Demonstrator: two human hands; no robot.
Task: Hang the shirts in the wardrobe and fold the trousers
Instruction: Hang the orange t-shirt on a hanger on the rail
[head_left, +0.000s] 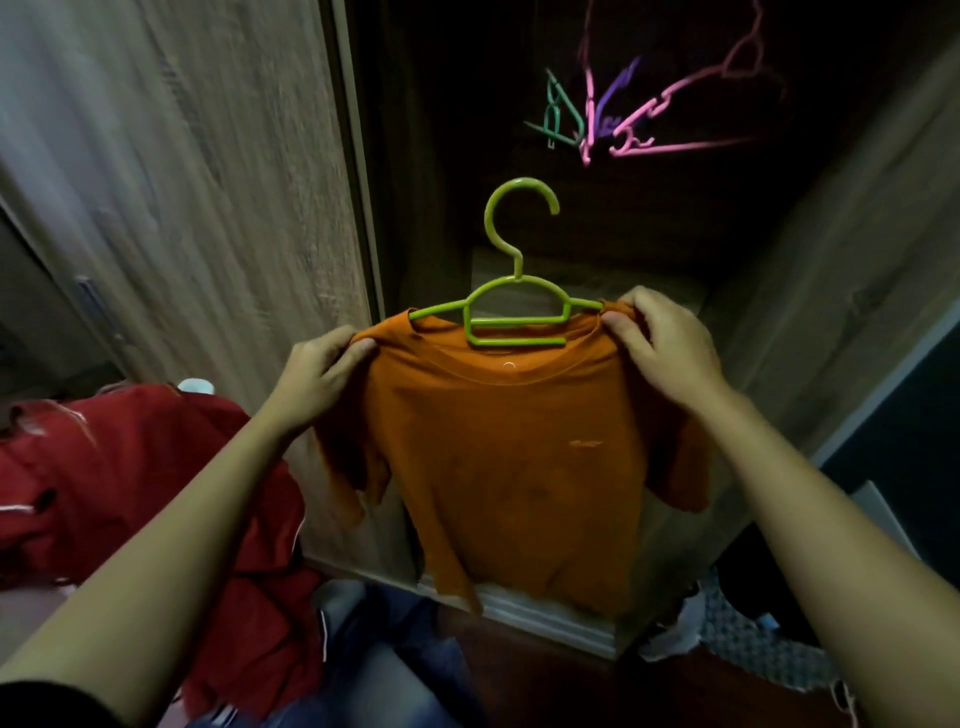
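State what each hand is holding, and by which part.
Both hold the orange shirt on the green hanger: the left hand pinches one shoulder, the right hand the other.

Legible text, labels, numbers, signs: none. Orange shirt (519, 457): one small tone-on-tone mark on the chest, too small and blurred to read as letters or a brand; a pale round spot just inside the neckline, where a label would sit, likewise unreadable.
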